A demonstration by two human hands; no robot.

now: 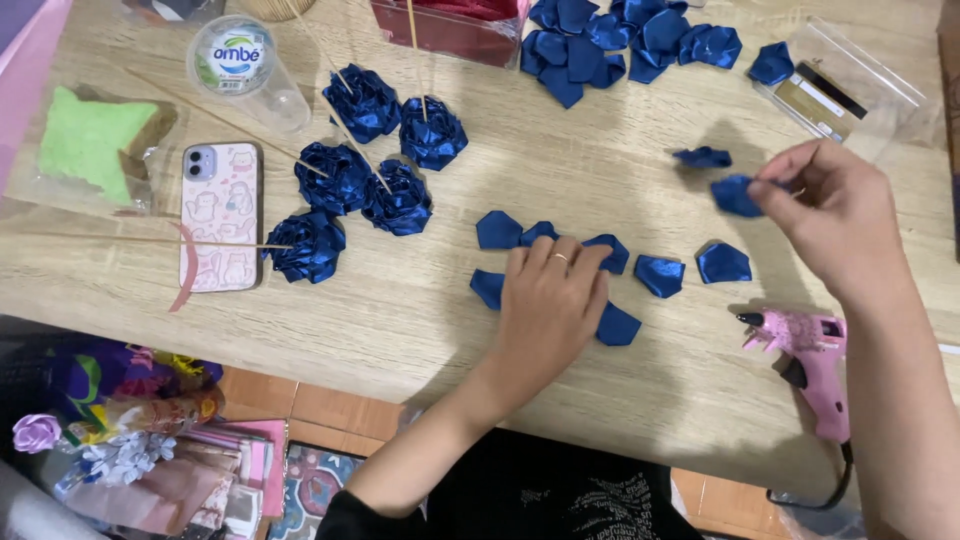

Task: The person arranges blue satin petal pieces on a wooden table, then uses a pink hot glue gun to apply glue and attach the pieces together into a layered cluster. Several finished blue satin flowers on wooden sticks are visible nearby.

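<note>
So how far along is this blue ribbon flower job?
Done: five blue ribbon roses on sticks. In hand: the right hand pinches one folded petal; the left hand rests on loose petals. Left: a petal pile unused, and the pink glue gun lying untouched.

1. You are seated at a home craft table (420, 300) of pale wood grain.
2. Craft supplies mark it: a pink glue gun (812, 362), blue ribbon roses (375, 160) on skewers, and loose satin petals (620, 35).
3. Household items confirm it: a phone (221, 215), a lidded plastic cup (240, 70), tiled floor (300, 410) with clutter below.
</note>
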